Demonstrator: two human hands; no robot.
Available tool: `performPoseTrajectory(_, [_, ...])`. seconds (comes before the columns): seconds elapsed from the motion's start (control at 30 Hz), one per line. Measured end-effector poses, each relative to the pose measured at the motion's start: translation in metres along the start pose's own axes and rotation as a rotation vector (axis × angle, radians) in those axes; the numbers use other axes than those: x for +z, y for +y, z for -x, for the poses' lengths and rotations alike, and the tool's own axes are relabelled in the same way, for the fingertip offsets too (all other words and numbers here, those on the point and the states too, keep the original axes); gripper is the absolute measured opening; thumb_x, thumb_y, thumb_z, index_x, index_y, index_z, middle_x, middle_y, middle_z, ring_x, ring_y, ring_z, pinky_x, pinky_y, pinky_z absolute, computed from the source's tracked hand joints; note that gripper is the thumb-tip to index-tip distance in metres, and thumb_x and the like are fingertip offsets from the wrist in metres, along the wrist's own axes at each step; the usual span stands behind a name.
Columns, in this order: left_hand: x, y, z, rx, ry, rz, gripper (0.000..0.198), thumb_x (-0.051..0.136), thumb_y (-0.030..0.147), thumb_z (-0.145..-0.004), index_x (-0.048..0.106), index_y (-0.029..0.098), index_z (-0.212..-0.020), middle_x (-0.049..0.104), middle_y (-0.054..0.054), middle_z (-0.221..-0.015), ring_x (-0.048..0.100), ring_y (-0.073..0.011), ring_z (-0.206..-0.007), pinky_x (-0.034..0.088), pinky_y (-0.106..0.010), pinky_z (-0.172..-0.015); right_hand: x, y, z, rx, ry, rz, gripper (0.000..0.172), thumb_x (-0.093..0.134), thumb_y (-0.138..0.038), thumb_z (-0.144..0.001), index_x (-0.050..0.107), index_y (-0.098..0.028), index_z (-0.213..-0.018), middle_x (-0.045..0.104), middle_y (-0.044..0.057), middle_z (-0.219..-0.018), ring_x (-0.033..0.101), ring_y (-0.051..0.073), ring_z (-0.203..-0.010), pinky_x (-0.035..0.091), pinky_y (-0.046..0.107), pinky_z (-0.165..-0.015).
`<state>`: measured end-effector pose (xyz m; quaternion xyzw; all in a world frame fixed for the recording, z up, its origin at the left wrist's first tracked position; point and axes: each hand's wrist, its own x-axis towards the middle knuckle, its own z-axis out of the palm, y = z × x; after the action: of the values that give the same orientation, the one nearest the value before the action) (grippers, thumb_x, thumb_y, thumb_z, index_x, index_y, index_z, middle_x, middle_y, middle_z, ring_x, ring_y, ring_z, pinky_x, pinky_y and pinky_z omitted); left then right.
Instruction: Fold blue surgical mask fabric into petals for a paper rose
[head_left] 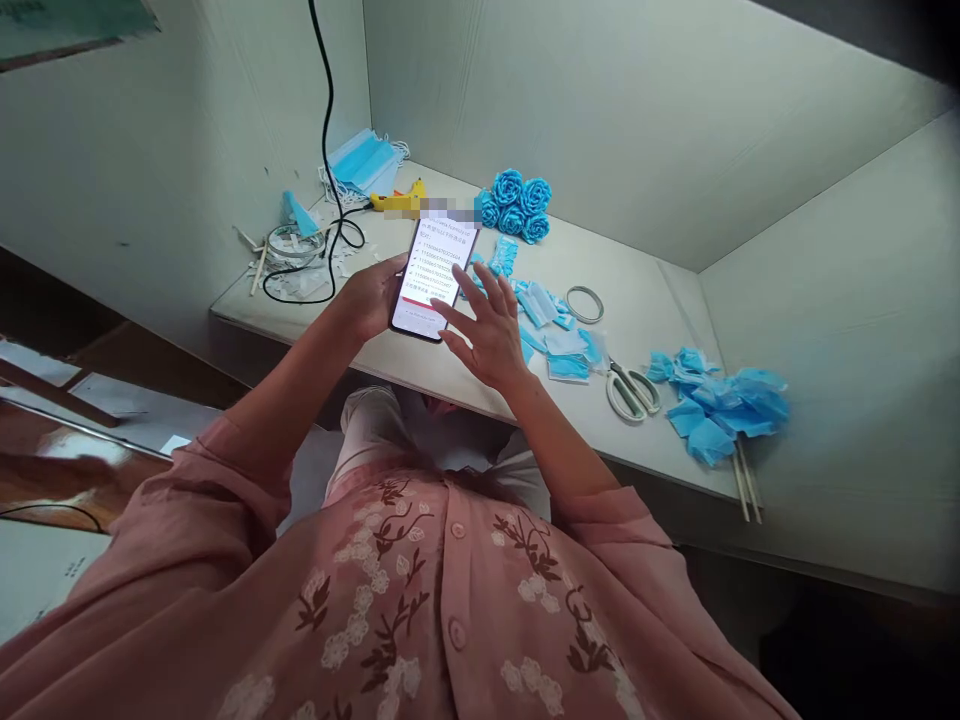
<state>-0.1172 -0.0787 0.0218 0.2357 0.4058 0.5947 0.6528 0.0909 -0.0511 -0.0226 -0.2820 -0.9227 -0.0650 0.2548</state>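
Note:
A smartphone with a lit screen of text and numbers is held upright above the table's front edge. My left hand grips it by its left side. Over the lower right of the screen hovers my right hand, fingers spread and holding nothing; whether a fingertip touches the glass I cannot tell. Just beyond the phone lies a yellow glue gun. To the right of my right hand are cut blue and white mask pieces and scissors with pale handles.
Several blue rolled flowers stand at the back. A stack of blue masks is at the back left, near a black cable. A tape ring lies mid-table. Blue petals with sticks overhang the right edge. Panels enclose the table.

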Motion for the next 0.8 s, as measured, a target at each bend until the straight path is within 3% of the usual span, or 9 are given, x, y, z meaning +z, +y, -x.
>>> performPoseTrajectory(0.27, [0.001,-0.005,-0.007,-0.002,0.02,0.038,0.043,0.046,0.023,-0.105,0.069,0.007,-0.139,0.083,-0.014,-0.115,0.077,-0.0322,-0.116,0.059,-0.047,-0.107,0.004,0.0,-0.005,0.008,-0.016,-0.029,0.047,0.042,-0.057,-0.109,0.065,-0.039,-0.146,0.046,0.004,-0.173,0.031,0.032,-0.167,0.021,0.064,-0.135])
performPoseTrajectory(0.4, [-0.004,-0.008,-0.013,0.014,0.04,0.047,0.043,0.049,0.024,-0.105,0.07,0.003,-0.136,0.083,-0.017,-0.112,0.077,-0.0331,-0.117,0.059,-0.047,-0.108,0.004,0.01,-0.003,0.02,0.218,-0.135,0.053,0.031,-0.056,-0.111,0.058,-0.031,-0.148,0.052,0.008,-0.166,0.036,0.03,-0.163,0.032,0.059,-0.132])
performPoseTrajectory(0.53, [-0.01,-0.01,-0.021,0.003,0.047,0.057,0.043,0.049,0.024,-0.105,0.068,0.004,-0.138,0.083,-0.016,-0.111,0.077,-0.0333,-0.117,0.059,-0.048,-0.109,-0.001,0.023,-0.004,0.152,0.446,-0.265,0.041,0.035,-0.049,-0.111,0.063,-0.025,-0.129,0.066,0.014,-0.141,0.055,0.031,-0.144,0.046,0.056,-0.12])
performPoseTrajectory(0.63, [-0.012,-0.011,-0.026,0.014,0.015,0.075,0.045,0.053,0.027,-0.103,0.066,0.007,-0.142,0.083,-0.015,-0.115,0.078,-0.0334,-0.116,0.061,-0.048,-0.106,-0.005,0.03,-0.005,0.242,0.509,-0.294,0.035,0.041,-0.05,-0.11,0.066,-0.025,-0.11,0.07,0.013,-0.123,0.064,0.031,-0.126,0.05,0.055,-0.112])
performPoseTrajectory(0.8, [-0.008,-0.011,-0.028,0.004,0.004,0.071,0.045,0.051,0.026,-0.104,0.065,0.008,-0.143,0.083,-0.015,-0.116,0.078,-0.0328,-0.114,0.062,-0.047,-0.105,-0.006,0.034,-0.004,0.223,0.57,-0.294,0.033,0.045,-0.049,-0.11,0.065,-0.025,-0.098,0.072,0.011,-0.114,0.068,0.028,-0.115,0.053,0.051,-0.104])
